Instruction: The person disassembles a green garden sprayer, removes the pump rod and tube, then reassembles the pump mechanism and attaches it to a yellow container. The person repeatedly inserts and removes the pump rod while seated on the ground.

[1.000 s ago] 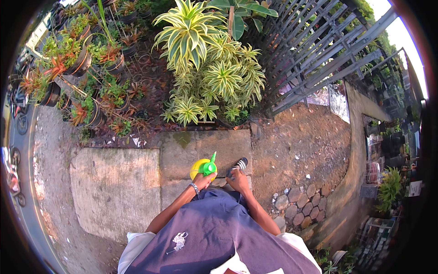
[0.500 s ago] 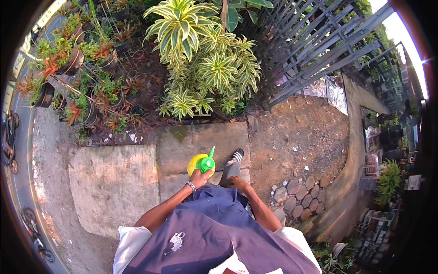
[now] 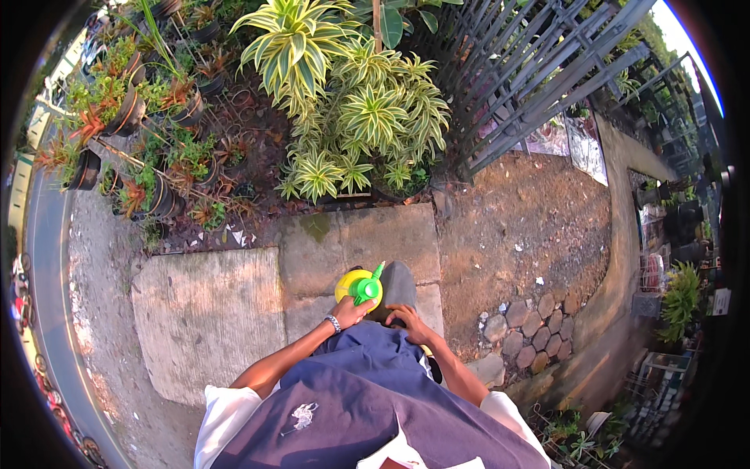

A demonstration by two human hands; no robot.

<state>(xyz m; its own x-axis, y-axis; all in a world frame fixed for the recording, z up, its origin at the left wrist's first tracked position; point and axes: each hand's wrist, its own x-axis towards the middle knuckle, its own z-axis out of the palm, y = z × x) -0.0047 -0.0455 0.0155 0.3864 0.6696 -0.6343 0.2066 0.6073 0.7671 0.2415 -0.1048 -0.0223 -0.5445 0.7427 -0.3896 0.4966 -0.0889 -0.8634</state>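
Note:
A round yellow pump sprayer [image 3: 344, 289] with a green head and nozzle [image 3: 366, 291] is in front of me, low over the paving. My left hand [image 3: 351, 312] is closed around the green handle at its near side, and the nozzle points forward and slightly right. A bracelet circles my left wrist. Close to the right of it, my right hand [image 3: 411, 323] hangs by my grey trouser leg [image 3: 399, 283], holding nothing I can see, its fingers loosely bent and apart. Whether the fingers touch the cloth, I cannot tell.
Concrete slabs [image 3: 211, 313] lie underfoot, with bare soil [image 3: 523, 219] and hexagonal pavers [image 3: 539, 332] to the right. A striped-leaf shrub [image 3: 375, 117] and potted plants [image 3: 164, 195] stand ahead. A slatted fence [image 3: 531, 86] leans at far right; a road [image 3: 51, 258] runs left.
My grey-clad leg has lifted toward me, and the striped sandal that showed before is out of sight. The sprayer and both hands have shifted a little right in the picture.

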